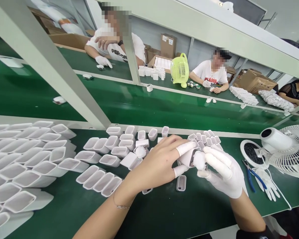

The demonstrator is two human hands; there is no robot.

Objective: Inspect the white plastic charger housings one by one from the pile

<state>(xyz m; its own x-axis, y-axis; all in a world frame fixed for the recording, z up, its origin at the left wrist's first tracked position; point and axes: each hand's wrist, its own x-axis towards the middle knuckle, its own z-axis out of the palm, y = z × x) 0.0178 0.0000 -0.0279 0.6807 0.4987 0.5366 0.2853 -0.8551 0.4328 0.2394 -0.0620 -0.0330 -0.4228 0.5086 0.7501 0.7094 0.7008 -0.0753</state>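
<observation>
**White housing pinched up between 2 hands**

Right into the close work here, gripping a small white housing just above the green tabletop. Coming over the top with the left hand, white covers on 2 digits, pinching the housing by its sides. Meeting it from the opposite side with the right hand, gloved in white, thumb and fingers drawn together around a rounded white piece at the housing's near end. Impossible to tell whether seated inside or merely touching the rim.

Just below, a lone open cup on the tabletop. Off to the left, a neat row of 4 white cups, side by side, and beyond that, a huge packed block of cups. Behind the hands, a tight cluster of cups.

Over on the right, blue-handled pliers beside a loose white glove, near a white fan. Across the green belt, a lime-coloured fan between 2 co-workers in white tops.
</observation>
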